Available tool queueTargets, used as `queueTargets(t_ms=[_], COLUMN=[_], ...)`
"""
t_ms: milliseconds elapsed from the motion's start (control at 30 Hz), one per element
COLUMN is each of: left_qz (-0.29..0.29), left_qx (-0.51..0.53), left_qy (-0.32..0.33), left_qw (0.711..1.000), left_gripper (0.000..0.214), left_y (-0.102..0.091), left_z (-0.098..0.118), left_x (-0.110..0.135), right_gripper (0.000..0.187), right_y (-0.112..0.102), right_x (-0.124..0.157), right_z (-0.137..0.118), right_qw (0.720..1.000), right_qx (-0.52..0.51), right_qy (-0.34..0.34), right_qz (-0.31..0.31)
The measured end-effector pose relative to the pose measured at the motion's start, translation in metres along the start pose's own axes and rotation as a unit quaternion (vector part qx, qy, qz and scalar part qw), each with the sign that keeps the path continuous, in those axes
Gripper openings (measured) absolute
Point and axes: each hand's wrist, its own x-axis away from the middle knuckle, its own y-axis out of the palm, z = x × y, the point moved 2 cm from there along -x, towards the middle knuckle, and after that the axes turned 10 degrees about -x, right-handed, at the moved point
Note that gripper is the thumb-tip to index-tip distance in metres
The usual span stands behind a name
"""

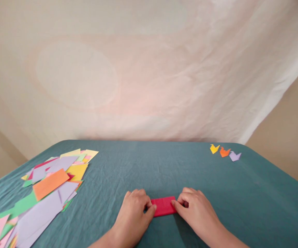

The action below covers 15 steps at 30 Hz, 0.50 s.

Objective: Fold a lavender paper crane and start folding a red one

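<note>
A small folded red paper [164,206] lies flat on the teal tablecloth [149,165] near the front edge. My left hand [135,213] presses on its left end with curled fingers, thumb tip on the paper. My right hand [195,208] pinches its right end, fingers bent over the edge. Both hands rest on the cloth with the paper stretched between them.
A loose heap of coloured paper sheets [42,193] covers the left side of the table. Three small folded paper figures, yellow [214,148], orange [224,152] and lilac [234,156], stand at the far right. A pale cloth backdrop [149,69] hangs behind the table.
</note>
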Motion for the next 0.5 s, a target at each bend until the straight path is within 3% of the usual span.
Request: queueTargets(t_ms=[500], left_qz=[-0.006], left_qx=[-0.004], left_qy=[-0.009], left_qw=[1.0], left_gripper=[0.024], left_y=[-0.0006], left_z=[-0.0004], left_x=[-0.0022], right_gripper=[0.028], right_y=[-0.0013], right_x=[0.0019], right_z=[-0.0013], right_qw=[1.0], right_qx=[0.007], right_qy=[0.002], right_qz=[0.004])
